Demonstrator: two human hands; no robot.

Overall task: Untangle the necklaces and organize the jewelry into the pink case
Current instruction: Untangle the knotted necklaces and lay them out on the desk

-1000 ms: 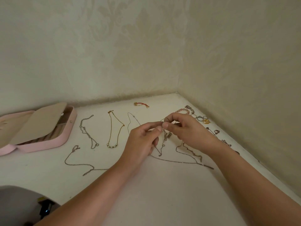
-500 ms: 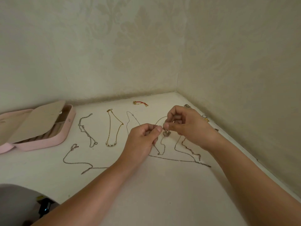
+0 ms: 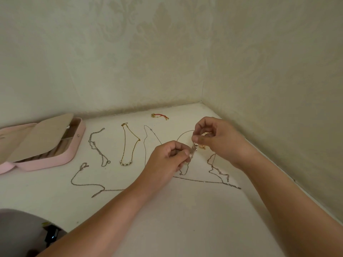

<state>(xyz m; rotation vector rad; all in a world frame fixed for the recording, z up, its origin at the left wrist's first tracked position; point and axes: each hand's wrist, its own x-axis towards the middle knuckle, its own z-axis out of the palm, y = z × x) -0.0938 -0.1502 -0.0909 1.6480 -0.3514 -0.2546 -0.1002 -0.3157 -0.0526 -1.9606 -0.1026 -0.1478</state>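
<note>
**Knot starting to open, not yet free**

Left hand (image 3: 167, 160): thumb and forefinger pinch a small silver tangle (image 3: 194, 148), the other fingers curled in. Right hand (image 3: 219, 140): pinches the same tangle from above. A second ago the fingertips of both hands met. Now they sit slightly apart, the tangle shows between them, and loose chain trails down to the white table (image 3: 185, 219). My reading is that the strands are being teased apart and the separation isn't finished.

Both hands work well to the right of the pink case (image 3: 48, 162), which lies with its lid open. A silver chain (image 3: 105, 163) lies just right of the case, with a gold necklace (image 3: 126, 163) beyond it. A red cord bracelet (image 3: 160, 115) is farther right, by the wall. A long silver chain (image 3: 87, 184) lies in front of the case. All four lie outside the case.
</note>
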